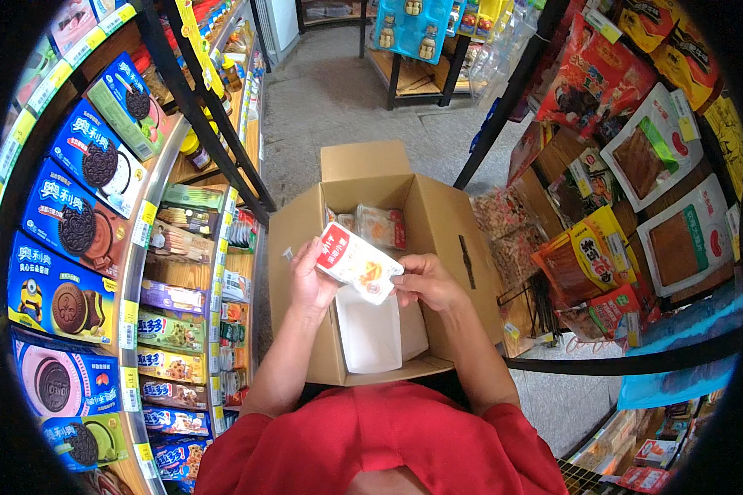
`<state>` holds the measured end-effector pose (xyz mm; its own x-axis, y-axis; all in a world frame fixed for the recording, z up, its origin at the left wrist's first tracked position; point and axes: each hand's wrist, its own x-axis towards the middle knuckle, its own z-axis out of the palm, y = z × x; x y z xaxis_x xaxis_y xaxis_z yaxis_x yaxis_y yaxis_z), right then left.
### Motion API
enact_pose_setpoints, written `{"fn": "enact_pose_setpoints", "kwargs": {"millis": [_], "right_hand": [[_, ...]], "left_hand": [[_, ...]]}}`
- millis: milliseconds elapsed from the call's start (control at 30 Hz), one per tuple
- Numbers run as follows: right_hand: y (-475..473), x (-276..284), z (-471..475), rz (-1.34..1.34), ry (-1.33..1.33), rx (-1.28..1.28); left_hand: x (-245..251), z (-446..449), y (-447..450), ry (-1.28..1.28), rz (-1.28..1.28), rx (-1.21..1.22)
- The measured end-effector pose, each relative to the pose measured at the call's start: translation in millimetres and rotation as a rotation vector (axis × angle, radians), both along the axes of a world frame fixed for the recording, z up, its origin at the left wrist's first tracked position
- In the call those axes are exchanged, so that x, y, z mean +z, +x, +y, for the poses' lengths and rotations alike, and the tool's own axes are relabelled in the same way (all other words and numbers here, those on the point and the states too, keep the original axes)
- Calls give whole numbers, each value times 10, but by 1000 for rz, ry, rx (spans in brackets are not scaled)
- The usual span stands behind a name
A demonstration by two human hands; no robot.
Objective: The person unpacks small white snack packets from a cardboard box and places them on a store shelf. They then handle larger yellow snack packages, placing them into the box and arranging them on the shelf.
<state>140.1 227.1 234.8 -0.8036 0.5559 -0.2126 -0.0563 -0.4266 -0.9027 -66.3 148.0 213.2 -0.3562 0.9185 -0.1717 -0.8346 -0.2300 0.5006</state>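
Note:
Both hands hold one red-and-white snack packet (pixel 362 263) over an open cardboard box (pixel 489 284). My left hand (pixel 312 278) grips its upper left end, and the fingers of my right hand (pixel 428 281) pinch its lower right corner. Below the packet, inside the box, lies a white plastic tray (pixel 371 346), close to the near wall. Similar clear-and-red snack packets (pixel 381 226) are grouped at the far end of the box. The packet hides part of the box's inside.
Shelves of boxed Oreo cookies (pixel 68 226) and other packaged biscuits (pixel 172 365) rise on the left. Bagged snacks (pixel 588 260) hang on a rack at the right. Black metal posts (pixel 501 99) flank the box. A blue display (pixel 412 28) stands beyond the grey floor (pixel 322 93).

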Motion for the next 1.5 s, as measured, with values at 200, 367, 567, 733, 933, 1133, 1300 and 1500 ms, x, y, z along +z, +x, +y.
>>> {"fn": "enact_pose_setpoints", "kwargs": {"millis": [200, 367, 567, 733, 933, 1133, 1300, 1500], "right_hand": [[16, -34, 8, 40, -19, -50], [36, -16, 2, 99, -107, -80], [31, 14, -3, 129, -162, -97], [25, -7, -6, 133, -177, -96], [4, 63, -93, 141, -181, -58], [297, 68, -358, 83, -83, -200], [179, 41, -641, 325, -19, -151], [468, 346, -893, 217, 579, -339]], "left_hand": [[-98, 11, -42, 96, 48, -53], [-114, 6, -33, 160, 64, -60], [-49, 15, 13, 114, 77, -25], [42, -7, 37, 77, 60, -11], [60, -79, 9, 95, 120, -51], [27, -118, 156, 185, 277, -88], [109, -329, 10, 258, 466, -40], [556, -282, 653, 247, 412, -259]]}}
